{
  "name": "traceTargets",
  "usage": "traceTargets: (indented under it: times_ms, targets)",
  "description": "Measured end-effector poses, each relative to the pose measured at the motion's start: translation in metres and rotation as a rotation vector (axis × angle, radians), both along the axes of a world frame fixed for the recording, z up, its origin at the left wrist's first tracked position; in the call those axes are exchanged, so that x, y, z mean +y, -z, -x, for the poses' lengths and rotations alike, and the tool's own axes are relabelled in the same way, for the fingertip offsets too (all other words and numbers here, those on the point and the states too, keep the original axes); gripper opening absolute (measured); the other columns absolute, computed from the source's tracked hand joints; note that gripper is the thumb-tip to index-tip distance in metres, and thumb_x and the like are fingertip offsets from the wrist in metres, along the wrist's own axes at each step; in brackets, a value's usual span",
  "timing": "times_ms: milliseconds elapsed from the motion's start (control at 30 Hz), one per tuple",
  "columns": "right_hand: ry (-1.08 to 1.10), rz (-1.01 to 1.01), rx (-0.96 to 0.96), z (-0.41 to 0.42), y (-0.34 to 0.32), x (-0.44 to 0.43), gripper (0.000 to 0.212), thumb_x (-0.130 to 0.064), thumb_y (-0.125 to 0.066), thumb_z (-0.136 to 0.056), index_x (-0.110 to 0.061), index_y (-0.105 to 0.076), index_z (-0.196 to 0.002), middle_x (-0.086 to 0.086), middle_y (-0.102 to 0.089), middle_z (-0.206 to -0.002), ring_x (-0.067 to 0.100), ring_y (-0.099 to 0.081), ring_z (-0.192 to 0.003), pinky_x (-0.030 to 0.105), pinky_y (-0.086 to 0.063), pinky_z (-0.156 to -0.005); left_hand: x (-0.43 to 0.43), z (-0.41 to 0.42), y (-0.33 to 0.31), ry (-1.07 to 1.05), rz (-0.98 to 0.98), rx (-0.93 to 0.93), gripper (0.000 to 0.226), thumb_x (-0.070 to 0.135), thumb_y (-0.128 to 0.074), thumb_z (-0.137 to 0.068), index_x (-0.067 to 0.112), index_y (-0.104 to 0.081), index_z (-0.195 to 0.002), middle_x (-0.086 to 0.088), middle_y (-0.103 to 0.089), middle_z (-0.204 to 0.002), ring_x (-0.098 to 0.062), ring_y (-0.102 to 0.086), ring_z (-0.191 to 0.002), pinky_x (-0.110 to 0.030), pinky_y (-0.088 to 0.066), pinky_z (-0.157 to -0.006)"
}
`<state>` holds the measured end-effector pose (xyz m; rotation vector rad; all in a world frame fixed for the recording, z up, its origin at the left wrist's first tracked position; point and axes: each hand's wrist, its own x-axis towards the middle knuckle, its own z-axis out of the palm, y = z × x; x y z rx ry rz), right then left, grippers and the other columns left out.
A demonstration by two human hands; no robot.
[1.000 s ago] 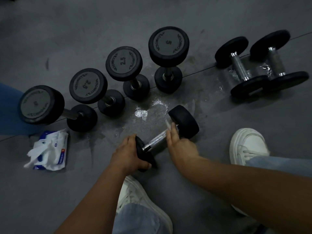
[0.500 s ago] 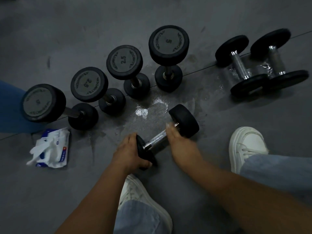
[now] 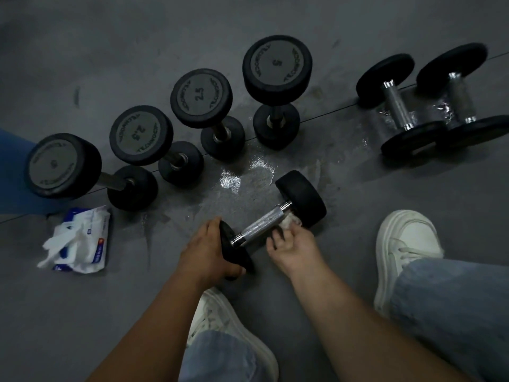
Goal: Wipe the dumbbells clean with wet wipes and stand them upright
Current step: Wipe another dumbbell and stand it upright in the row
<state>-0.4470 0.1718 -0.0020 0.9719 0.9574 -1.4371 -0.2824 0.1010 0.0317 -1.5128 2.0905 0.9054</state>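
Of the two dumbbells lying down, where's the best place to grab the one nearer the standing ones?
Grab the black round-ended dumbbell by its silver knurled middle bar, coming from above. Its wide ends hold the bar up off the grey floor, so fingers can probably curl right under it. The matching black dumbbell lies close beside it, so reaching in from the side looks cramped.

caps | second dumbbell from left (image 3: pixel 141 134) "2.5", "TECHNOGYM" | third dumbbell (image 3: pixel 201 97) — same | fourth dumbbell (image 3: pixel 277 63) "5", "TECHNOGYM" | wet-wipe pack (image 3: pixel 82 241) — print illegible

one head-worn view looks steeply down, close over the floor (image 3: pixel 82 312).
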Motion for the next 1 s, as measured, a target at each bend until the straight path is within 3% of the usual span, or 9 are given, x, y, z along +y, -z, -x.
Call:
traceTargets:
  times_ms: [133,233,300,400,467,600,733,833,1000]
  targets:
    - [-0.050,-0.004,0.010,0.002,-0.002,-0.007,0.027,-0.010,-0.033,-0.097,-0.022,-0.057,-0.097,-0.006,-0.053,-0.136,0.013,-0.042,-0.131,0.033,-0.024,-0.109,0.004,0.000,0.000,0.004,0.015,0.008,0.133,0.046,-0.092,-0.044,0.023,-0.019,-0.153,0.000,-0.030,-0.151,-0.024,-0.040,-0.134,-0.038,-0.042,-0.105]
    - [-0.279,0.017,0.281,-0.020,-0.012,0.010,0.027,-0.004,-0.043,-0.094,-0.021,-0.064,-0.098,-0.004,-0.062,-0.111,0.014,-0.051,-0.114,0.028,-0.035,-0.093,-0.001,0.000,-0.001,0.002,-0.008,0.003,0.134,0.046,-0.092,-0.044,0.023,-0.018,-0.153,-0.001,-0.031,-0.151,-0.024,-0.040,-0.134,-0.038,-0.042,-0.106]
    - [-0.587,-0.008,0.743,-0.026,-0.012,0.020,0.030,0.000,-0.051,-0.090,-0.019,-0.072,-0.099,0.001,-0.069,-0.104,0.015,-0.059,-0.102,0.021,-0.042,-0.081,-0.002,0.002,-0.004,0.003,-0.025,-0.003,0.134,0.047,-0.092,-0.045,0.023,-0.017,-0.154,0.000,-0.031,-0.151,-0.023,-0.040,-0.134,-0.038,-0.041,-0.107]
    - [-1.316,-0.108,1.669,-0.009,0.001,0.034,0.031,-0.019,-0.051,-0.088,-0.024,-0.072,-0.109,0.000,-0.067,-0.105,0.022,-0.061,-0.091,0.032,-0.051,-0.077,-0.003,0.001,-0.006,0.008,-0.041,-0.012,0.135,0.048,-0.092,-0.047,0.023,-0.014,-0.154,0.000,-0.028,-0.154,-0.023,-0.036,-0.138,-0.038,-0.039,-0.109]
    - [-1.455,-0.036,2.013,0.002,0.007,0.042,0.032,-0.031,-0.044,-0.084,-0.027,-0.071,-0.101,-0.005,-0.060,-0.100,0.022,-0.054,-0.084,0.035,-0.051,-0.065,-0.002,0.001,-0.006,0.019,-0.034,0.001,0.134,0.049,-0.091,-0.047,0.023,-0.014,-0.154,0.001,-0.027,-0.154,-0.023,-0.035,-0.138,-0.037,-0.038,-0.109]
    - [-1.427,-0.068,2.015,0.001,0.001,0.012,0.019,-0.020,-0.054,-0.089,-0.018,-0.067,-0.103,0.002,-0.060,-0.103,0.025,-0.054,-0.089,0.034,-0.051,-0.066,-0.003,0.002,-0.006,0.042,-0.021,-0.036,0.132,0.050,-0.091,-0.050,0.023,-0.013,-0.154,0.001,-0.027,-0.154,-0.025,-0.034,-0.139,-0.037,-0.038,-0.107]
    - [-1.879,0.111,2.150,-0.015,0.003,-0.003,0.025,-0.018,-0.048,-0.093,-0.019,-0.061,-0.114,-0.001,-0.061,-0.118,0.028,-0.060,-0.094,0.036,-0.050,-0.070,-0.003,0.002,-0.006,0.054,-0.018,-0.044,0.131,0.052,-0.090,-0.050,0.022,-0.014,-0.153,0.000,-0.031,-0.150,-0.026,-0.038,-0.135,-0.040,-0.039,-0.107]
    - [-1.950,-0.026,2.006,0.011,0.004,-0.006,0.035,-0.021,-0.040,-0.098,-0.027,-0.052,-0.131,-0.006,-0.051,-0.137,0.025,-0.062,-0.104,0.035,-0.052,-0.079,-0.004,0.002,-0.007,0.055,-0.024,-0.050,0.129,0.053,-0.090,-0.050,0.022,-0.016,-0.151,-0.001,-0.033,-0.148,-0.026,-0.039,-0.134,-0.041,-0.038,-0.108]
    - [-2.016,0.140,1.849,-0.022,-0.012,-0.004,0.019,-0.014,-0.043,-0.093,-0.018,-0.056,-0.107,0.008,-0.059,-0.117,0.029,-0.064,-0.093,0.034,-0.048,-0.071,-0.006,0.004,-0.009,0.059,-0.023,-0.059,0.130,0.053,-0.090,-0.050,0.022,-0.016,-0.152,0.000,-0.033,-0.150,-0.026,-0.040,-0.134,-0.039,-0.038,-0.106]
